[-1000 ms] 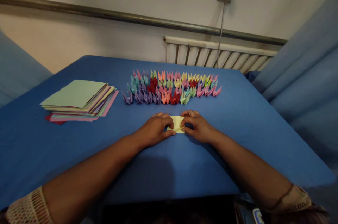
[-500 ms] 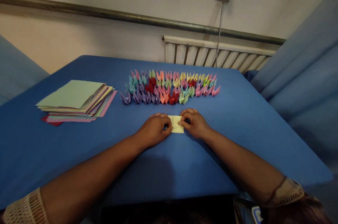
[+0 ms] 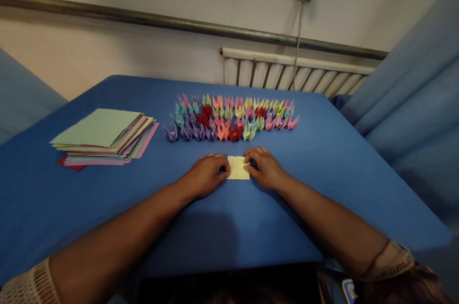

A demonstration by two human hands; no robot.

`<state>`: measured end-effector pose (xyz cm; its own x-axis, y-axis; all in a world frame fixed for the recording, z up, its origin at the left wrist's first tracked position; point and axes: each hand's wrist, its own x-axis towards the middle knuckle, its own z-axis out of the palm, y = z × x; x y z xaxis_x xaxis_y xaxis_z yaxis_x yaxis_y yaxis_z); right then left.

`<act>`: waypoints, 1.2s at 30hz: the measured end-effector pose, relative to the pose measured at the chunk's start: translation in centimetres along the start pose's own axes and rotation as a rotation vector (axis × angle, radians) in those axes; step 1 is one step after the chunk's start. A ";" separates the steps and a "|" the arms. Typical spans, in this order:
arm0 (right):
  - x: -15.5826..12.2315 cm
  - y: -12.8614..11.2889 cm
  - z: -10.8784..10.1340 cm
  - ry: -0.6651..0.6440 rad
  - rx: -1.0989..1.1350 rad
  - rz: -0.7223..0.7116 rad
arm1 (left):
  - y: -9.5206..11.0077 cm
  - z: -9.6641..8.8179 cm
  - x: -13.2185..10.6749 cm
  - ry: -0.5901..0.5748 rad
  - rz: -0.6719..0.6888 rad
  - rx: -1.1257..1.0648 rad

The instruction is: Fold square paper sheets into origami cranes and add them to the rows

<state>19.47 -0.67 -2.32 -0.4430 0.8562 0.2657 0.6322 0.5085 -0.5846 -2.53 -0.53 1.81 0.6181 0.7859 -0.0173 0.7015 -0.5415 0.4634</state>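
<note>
A small folded piece of pale yellow paper (image 3: pixel 237 168) lies flat on the blue-covered table (image 3: pixel 279 237), between my two hands. My left hand (image 3: pixel 209 173) is closed at its left edge, thumb and fingertips pinched on the paper's side. From the right, my right hand (image 3: pixel 264 166) grips the other edge, its thumb and curled fingers on the paper. Just beyond stand rows of small folded paper cranes (image 3: pixel 235 132) in purple, red, pink, yellow, green and blue.
To the left sits a stack of coloured paper sheets (image 3: pixel 96 127), pale green on top, with a red sheet (image 3: pixel 73 164) sticking out below. Behind the table are a metal rail (image 3: pixel 154 19) and a white radiator (image 3: pixel 279 59). A blue curtain (image 3: pixel 416 103) hangs at the right.
My left hand has slid slightly left, uncovering more of the yellow paper's left side. My right hand has hardly moved.
</note>
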 end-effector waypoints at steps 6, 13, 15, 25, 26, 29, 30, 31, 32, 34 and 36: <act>-0.3 -0.8 -0.5 -0.088 -0.097 -0.091 | -0.6 0.0 -0.2 0.001 -0.001 -0.043; -0.1 -0.7 -0.9 -0.176 -0.099 -0.094 | 0.3 0.3 -0.6 0.016 0.106 0.070; 0.0 -0.7 -0.9 -0.169 -0.076 -0.088 | 0.7 0.4 -0.7 0.033 0.138 0.142; -1.1 -2.3 -0.3 -0.101 -0.125 0.134 | 1.7 0.3 -0.2 0.038 0.258 0.365; -1.2 -2.6 -0.2 -0.102 -0.151 0.162 | 1.7 0.4 -0.3 0.027 0.251 0.380; -1.4 -3.5 -0.3 -0.112 -0.224 0.190 | 1.8 0.7 -0.9 0.009 0.222 0.406; -1.4 -3.7 -0.4 -0.116 -0.237 0.183 | 1.8 0.9 -1.2 0.010 0.213 0.412; -1.3 -3.9 -0.5 -0.122 -0.243 0.170 | 1.9 1.1 -1.5 0.014 0.202 0.419; -1.3 -3.9 -0.6 -0.129 -0.245 0.155 | 1.9 1.3 -1.8 0.004 0.202 0.428; -1.2 -3.9 -0.7 -0.132 -0.249 0.131 | 2.1 1.6 -2.1 -0.002 0.192 0.433; -1.2 -3.8 -0.7 -0.128 -0.248 0.137 | 2.3 1.7 -2.1 -0.002 0.187 0.422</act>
<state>18.01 -3.56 0.16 -0.4099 0.9077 0.0892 0.8202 0.4096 -0.3993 -1.61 -3.97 1.36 0.7483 0.6627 0.0299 0.6606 -0.7485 0.0578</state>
